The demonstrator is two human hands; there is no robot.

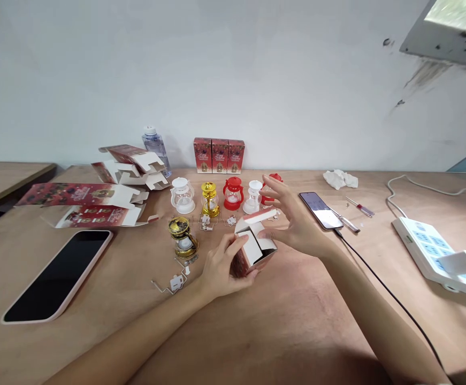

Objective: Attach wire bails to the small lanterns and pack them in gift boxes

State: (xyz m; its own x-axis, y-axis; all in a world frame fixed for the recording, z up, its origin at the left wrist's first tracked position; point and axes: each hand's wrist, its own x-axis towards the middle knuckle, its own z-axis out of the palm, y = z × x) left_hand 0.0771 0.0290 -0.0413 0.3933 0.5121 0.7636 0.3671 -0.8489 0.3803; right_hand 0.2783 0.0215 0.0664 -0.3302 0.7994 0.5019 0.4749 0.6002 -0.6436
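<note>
My left hand (221, 267) is wrapped round a small red and white carton (253, 247) with its top flaps open, held just above the wooden table (289, 321). My right hand (292, 216) is at the carton's far side, fingers spread and touching an open flap. Just beyond stands a row of small toy lanterns: white (182, 195), gold (209, 199), red (233, 193), another white (253, 196) and a red one partly hidden behind my right hand. A gold lantern (183, 237) lies tilted near my left hand.
Three closed red boxes (219, 155) stand by the wall. Opened cartons (130, 167) and a flat red pack (82, 203) lie at left with a water bottle (157, 147). A pink-cased phone (58, 275), a charging phone (321, 210), screwdrivers (360, 207), a tissue (340, 178) and a power strip (433, 251) are about.
</note>
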